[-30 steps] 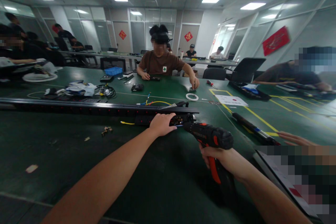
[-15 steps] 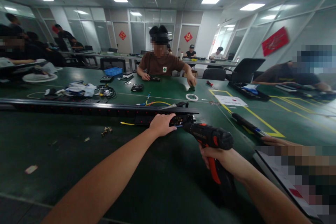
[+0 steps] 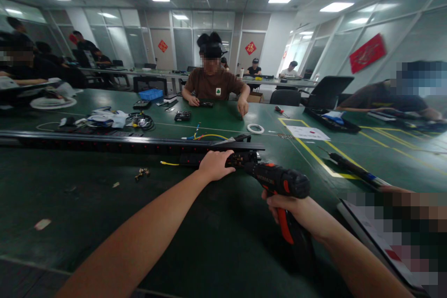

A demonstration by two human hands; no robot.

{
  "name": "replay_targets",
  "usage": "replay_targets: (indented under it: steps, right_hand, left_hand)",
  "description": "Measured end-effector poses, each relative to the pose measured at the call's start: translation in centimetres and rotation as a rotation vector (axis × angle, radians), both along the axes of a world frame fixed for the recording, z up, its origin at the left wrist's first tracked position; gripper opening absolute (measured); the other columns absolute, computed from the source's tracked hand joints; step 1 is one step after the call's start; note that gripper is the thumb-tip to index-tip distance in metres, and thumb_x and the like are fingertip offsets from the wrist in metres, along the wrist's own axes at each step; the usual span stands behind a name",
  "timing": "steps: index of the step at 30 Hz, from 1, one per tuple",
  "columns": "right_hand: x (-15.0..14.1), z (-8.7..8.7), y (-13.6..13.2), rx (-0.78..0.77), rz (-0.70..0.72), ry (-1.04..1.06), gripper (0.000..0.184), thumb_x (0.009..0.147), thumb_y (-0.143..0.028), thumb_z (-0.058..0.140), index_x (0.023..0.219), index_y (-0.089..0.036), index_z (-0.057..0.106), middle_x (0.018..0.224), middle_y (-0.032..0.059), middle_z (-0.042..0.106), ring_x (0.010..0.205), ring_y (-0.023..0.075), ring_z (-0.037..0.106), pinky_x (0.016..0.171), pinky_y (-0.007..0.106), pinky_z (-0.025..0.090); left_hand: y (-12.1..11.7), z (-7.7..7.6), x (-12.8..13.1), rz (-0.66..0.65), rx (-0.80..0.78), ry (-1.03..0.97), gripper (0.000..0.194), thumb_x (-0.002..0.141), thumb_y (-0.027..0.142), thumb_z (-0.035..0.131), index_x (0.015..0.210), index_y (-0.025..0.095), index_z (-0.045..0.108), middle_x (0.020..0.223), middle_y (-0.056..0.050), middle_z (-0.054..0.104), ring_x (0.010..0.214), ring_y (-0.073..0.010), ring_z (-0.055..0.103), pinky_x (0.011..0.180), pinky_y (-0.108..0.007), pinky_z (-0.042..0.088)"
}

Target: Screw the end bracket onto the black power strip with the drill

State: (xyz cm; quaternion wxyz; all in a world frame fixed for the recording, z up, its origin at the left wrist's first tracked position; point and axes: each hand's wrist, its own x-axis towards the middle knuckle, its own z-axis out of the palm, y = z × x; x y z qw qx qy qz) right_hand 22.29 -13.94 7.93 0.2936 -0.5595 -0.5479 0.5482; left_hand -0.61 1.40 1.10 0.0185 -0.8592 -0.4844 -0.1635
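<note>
My right hand is wrapped around the handle of a black and orange cordless drill. The drill points left, its tip at the end of a black module with small brass-coloured parts showing. My left hand grips this module, fingers over its top and thumb on the near side; its underside is hidden. Right behind the module lies a long black metal strip with red marks along it. Yellow and blue wires rise at its far side, and a yellow lead sticks out left of the module.
Small brass screws lie on the green table. Beyond the strip are bundled cables, a white ring and a blue basket. A co-worker sits opposite; another person's hand at right holds a black driver.
My hands and the drill stay almost still. The co-worker opposite has drawn one hand inward to the left. At right, the other person's black driver has moved right, away from the strip.
</note>
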Motion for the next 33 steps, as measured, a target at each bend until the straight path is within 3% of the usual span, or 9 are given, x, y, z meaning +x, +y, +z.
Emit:
replay_targets:
  steps: [5, 16, 33]
  right_hand:
    - [-0.25, 0.24, -0.13, -0.010, -0.015, -0.009, 0.028, 0.069, -0.037, 0.069, 0.091, -0.020, 0.067, 0.059, -0.0029, 0.061, 0.057, 0.0174, 0.059, 0.057, 0.030, 0.047]
    - [0.40, -0.40, 0.23, 0.029, 0.037, 0.013, 0.016, 0.072, -0.033, 0.068, 0.080, -0.020, 0.065, 0.061, -0.0017, 0.062, 0.059, 0.0177, 0.059, 0.059, 0.031, 0.049]
    - [0.40, -0.28, 0.22, 0.036, 0.045, 0.003, 0.016, 0.073, -0.034, 0.068, 0.079, -0.020, 0.063, 0.060, -0.0021, 0.061, 0.058, 0.0171, 0.058, 0.059, 0.031, 0.049]
  left_hand:
    - [-0.08, 0.09, 0.02, 0.003, -0.011, -0.007, 0.065, 0.089, 0.060, 0.066, 0.143, 0.025, 0.053, 0.127, -0.010, 0.071, 0.115, -0.0332, 0.067, 0.100, -0.046, 0.047]
    - [0.03, -0.05, -0.02, -0.012, 0.006, -0.017, 0.064, 0.089, 0.060, 0.067, 0.141, 0.026, 0.054, 0.125, -0.009, 0.072, 0.112, -0.0328, 0.068, 0.098, -0.046, 0.048]
    - [0.04, -0.12, -0.01, -0.005, -0.008, -0.005, 0.066, 0.089, 0.059, 0.066, 0.144, 0.026, 0.051, 0.127, -0.010, 0.071, 0.115, -0.0322, 0.067, 0.101, -0.045, 0.047]
